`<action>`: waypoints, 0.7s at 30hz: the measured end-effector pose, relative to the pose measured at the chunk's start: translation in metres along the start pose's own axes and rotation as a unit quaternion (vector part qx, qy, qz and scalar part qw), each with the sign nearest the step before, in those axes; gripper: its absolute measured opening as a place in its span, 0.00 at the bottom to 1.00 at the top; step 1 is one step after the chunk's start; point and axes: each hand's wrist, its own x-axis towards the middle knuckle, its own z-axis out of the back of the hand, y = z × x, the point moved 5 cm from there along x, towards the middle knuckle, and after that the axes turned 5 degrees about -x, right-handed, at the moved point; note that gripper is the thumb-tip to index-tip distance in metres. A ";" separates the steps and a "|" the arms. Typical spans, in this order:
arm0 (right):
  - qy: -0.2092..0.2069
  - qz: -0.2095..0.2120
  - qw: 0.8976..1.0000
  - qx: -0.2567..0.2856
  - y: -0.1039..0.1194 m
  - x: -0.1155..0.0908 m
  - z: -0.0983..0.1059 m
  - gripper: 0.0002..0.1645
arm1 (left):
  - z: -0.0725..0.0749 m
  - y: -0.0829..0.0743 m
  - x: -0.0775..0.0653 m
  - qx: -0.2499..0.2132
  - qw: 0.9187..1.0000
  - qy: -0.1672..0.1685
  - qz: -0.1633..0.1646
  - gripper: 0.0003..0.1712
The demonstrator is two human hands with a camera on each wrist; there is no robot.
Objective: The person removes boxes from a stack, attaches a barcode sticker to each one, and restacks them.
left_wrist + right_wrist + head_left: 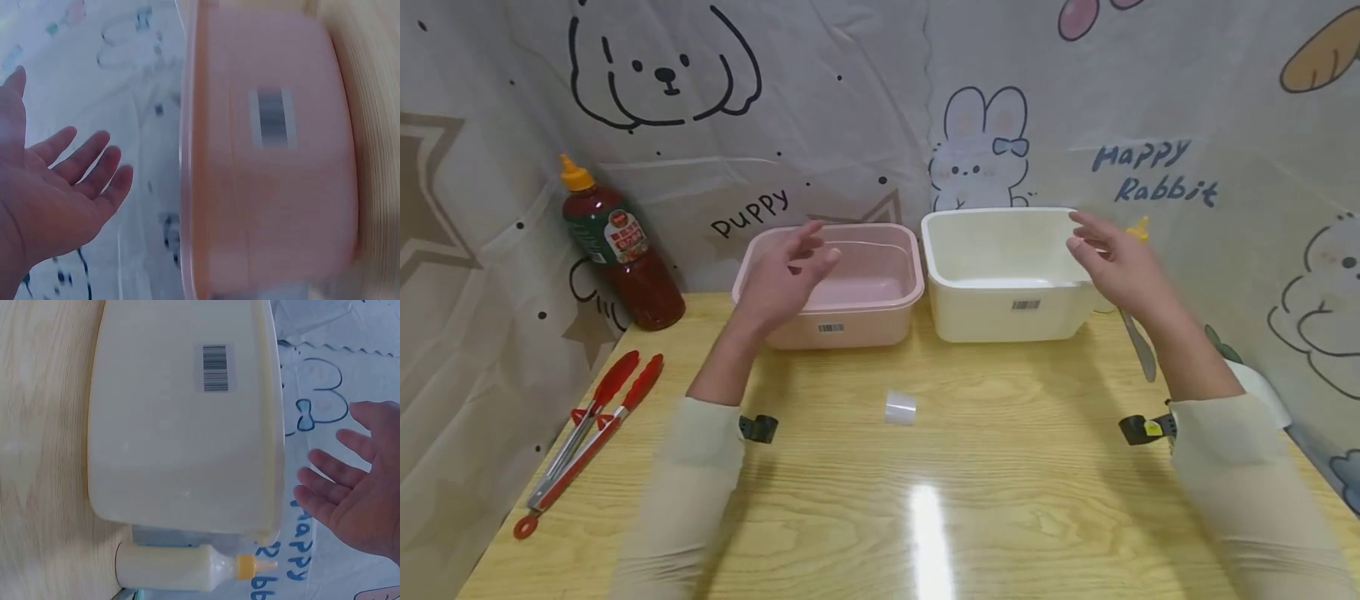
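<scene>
My left hand (pixel 782 279) hovers over the left end of a pink plastic bin (pixel 872 329), fingers relaxed and apart, holding nothing. In the left wrist view that hand (pixel 62 181) is level with the space above the bin's rim. Beside the pink bin stands a cream plastic bin (pixel 977 317) with a barcode label on its front. My right hand (pixel 1116 258) is raised at the cream bin's right end, its fingers loosely bent and bearing nothing. The right wrist view shows this hand (pixel 362 481) past the rim, palm toward the bin.
A red sauce bottle (pixel 625 258) and red-handled tongs (pixel 587 433) are on the left. A small translucent cylinder (pixel 900 408) lies mid-table. A pale squeeze bottle (pixel 169 565) with a yellow cap stands right of the cream bin, near a grey blade (pixel 1138 346). A patterned cloth hangs behind.
</scene>
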 end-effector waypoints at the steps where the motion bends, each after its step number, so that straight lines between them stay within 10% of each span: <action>1: -0.006 -0.003 1.000 -0.003 -0.004 0.002 0.001 0.38 | 0.009 0.006 0.000 0.006 1.000 -0.005 0.009 0.43; 10: -0.026 -0.042 0.999 -0.005 -0.037 0.016 0.013 0.39 | 0.070 0.064 0.006 0.065 0.996 -0.024 0.057 0.53; 21: 0.012 -0.064 0.998 0.010 -0.057 0.025 0.005 0.43 | 0.079 0.117 0.008 0.000 0.993 -0.013 0.116 0.54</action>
